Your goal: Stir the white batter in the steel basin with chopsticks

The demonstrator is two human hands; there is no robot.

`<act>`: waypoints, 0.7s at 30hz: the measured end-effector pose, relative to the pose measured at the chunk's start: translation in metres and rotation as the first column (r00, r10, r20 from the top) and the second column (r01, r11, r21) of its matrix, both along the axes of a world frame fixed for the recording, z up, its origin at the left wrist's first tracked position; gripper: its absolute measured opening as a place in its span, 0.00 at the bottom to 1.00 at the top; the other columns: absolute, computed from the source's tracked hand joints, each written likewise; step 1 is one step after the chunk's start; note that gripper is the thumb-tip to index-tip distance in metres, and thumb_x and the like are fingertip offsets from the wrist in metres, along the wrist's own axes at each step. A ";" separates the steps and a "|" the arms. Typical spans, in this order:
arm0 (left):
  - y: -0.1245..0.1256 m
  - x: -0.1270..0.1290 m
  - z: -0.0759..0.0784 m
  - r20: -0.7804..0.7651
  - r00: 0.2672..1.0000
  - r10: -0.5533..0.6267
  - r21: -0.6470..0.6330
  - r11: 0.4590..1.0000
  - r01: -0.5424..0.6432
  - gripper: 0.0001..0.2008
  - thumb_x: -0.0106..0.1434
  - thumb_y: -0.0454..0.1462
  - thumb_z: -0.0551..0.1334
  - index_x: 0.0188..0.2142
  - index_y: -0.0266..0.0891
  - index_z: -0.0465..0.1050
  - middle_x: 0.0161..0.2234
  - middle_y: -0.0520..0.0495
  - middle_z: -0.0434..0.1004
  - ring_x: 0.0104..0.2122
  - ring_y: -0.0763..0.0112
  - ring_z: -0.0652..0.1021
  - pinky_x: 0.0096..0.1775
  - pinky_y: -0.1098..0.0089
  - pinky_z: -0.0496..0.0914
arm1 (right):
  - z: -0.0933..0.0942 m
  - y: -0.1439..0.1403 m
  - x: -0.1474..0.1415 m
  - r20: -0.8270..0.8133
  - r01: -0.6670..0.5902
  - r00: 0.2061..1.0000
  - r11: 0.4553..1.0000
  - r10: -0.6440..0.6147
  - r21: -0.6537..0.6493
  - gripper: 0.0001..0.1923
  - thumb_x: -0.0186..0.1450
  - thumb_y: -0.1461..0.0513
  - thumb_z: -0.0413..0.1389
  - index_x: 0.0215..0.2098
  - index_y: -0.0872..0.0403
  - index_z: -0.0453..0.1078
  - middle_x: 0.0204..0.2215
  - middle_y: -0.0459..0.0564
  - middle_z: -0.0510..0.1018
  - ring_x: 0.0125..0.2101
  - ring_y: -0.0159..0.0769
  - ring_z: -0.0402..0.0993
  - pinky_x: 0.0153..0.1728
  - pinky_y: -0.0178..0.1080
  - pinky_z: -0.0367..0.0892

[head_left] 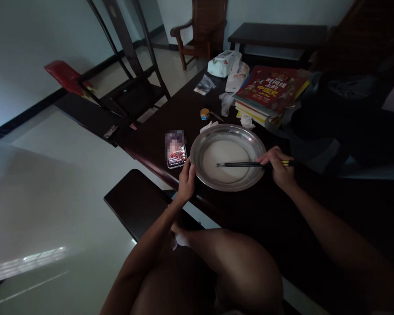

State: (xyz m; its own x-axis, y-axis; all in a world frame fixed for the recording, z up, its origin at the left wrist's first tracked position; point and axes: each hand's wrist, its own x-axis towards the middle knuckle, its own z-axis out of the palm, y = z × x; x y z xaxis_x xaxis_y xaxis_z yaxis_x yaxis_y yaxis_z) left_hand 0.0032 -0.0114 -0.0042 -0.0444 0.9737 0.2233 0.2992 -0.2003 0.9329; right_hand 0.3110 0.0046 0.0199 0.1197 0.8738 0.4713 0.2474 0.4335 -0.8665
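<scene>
Left hand (186,178): bowl (246,180) rim is being gripped.
Right hand (277,165): chopsticks (239,164) are being pinched (tips over white liquid).
Phone (176,151): beside bowl.

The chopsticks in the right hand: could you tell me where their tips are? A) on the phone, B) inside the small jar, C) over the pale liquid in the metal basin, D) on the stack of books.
C: the right hand holds the chopsticks level, tips over the pale liquid in the metal basin.
</scene>
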 end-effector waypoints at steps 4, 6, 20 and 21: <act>0.000 0.000 0.000 0.001 1.000 -0.002 -0.007 1.000 0.002 0.33 0.71 0.60 0.51 0.62 0.39 0.69 0.60 0.38 0.76 0.61 0.53 0.74 0.63 0.54 0.67 | 0.001 0.000 0.000 -0.008 0.030 1.000 0.999 -0.030 0.011 0.24 0.69 0.45 0.54 0.21 0.46 0.75 0.22 0.46 0.81 0.31 0.41 0.75 0.40 0.50 0.68; 0.000 0.000 0.000 -0.001 1.000 -0.006 -0.007 1.000 0.006 0.33 0.71 0.60 0.51 0.61 0.39 0.69 0.60 0.37 0.76 0.61 0.54 0.75 0.63 0.55 0.67 | 0.001 0.001 -0.001 -0.044 0.038 0.998 0.999 -0.037 0.021 0.25 0.69 0.45 0.54 0.19 0.46 0.74 0.20 0.45 0.79 0.29 0.41 0.74 0.39 0.50 0.68; 0.000 0.001 0.001 0.002 1.000 -0.001 -0.006 1.000 0.001 0.34 0.71 0.60 0.51 0.61 0.39 0.69 0.60 0.38 0.76 0.61 0.54 0.75 0.63 0.55 0.67 | 0.001 0.000 0.000 0.025 0.013 1.000 1.000 -0.013 -0.012 0.23 0.69 0.45 0.54 0.22 0.45 0.76 0.23 0.46 0.81 0.33 0.42 0.76 0.42 0.50 0.69; 0.000 0.001 0.001 0.001 1.000 -0.002 -0.007 1.000 0.002 0.33 0.71 0.60 0.51 0.61 0.39 0.69 0.60 0.38 0.76 0.60 0.55 0.75 0.63 0.56 0.67 | 0.001 0.000 0.000 0.029 0.025 0.999 1.000 -0.024 -0.011 0.24 0.69 0.44 0.54 0.22 0.46 0.76 0.23 0.46 0.81 0.33 0.42 0.76 0.42 0.50 0.69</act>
State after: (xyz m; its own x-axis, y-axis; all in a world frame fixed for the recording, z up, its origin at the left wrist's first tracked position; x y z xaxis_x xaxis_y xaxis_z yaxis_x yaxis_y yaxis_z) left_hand 0.0042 -0.0115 -0.0030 -0.0427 0.9753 0.2168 0.2982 -0.1946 0.9344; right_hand 0.3108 0.0046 0.0210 0.1275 0.8761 0.4650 0.2826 0.4173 -0.8637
